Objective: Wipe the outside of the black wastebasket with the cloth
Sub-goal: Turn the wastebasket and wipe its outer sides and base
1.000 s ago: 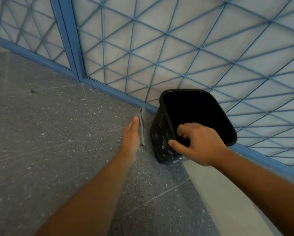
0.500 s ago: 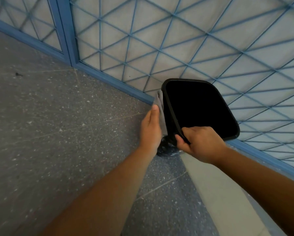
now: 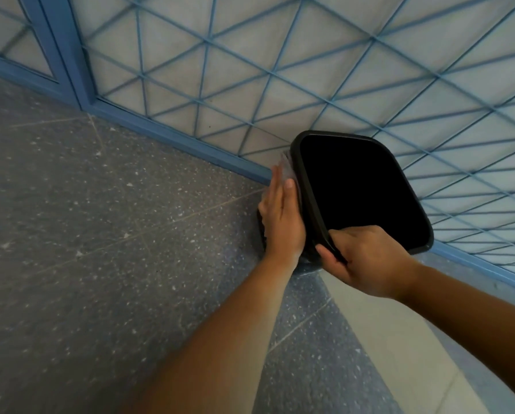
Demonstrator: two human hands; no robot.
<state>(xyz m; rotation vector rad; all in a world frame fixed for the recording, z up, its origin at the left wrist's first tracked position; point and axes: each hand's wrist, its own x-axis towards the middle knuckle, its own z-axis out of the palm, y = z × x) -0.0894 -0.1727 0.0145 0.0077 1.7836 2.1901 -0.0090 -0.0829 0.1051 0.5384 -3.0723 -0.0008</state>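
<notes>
Item: black wastebasket [image 3: 310,204] — standing on the speckled grey floor [image 3: 101,264], close against the blue lattice panel [image 3: 280,70]; mouth faces the camera, interior dark.

Right hand [image 3: 366,261]: fingers curled over the near rim, thumb outside, clamping the basket steady.

Left hand [image 3: 283,222]: fingers straight and flat, pressing the cloth [image 3: 287,167] against the basket's left outer wall; only a pale edge of cloth shows beyond the fingertips.

Condition: wiping under way on the left side; other sides hidden, state unknown.

Risks: a flat palm holds the cloth by pressure alone — a fast stroke could let it bunch or slip out. A loose rim hold could let the light basket tip or skid toward the panel.
</notes>
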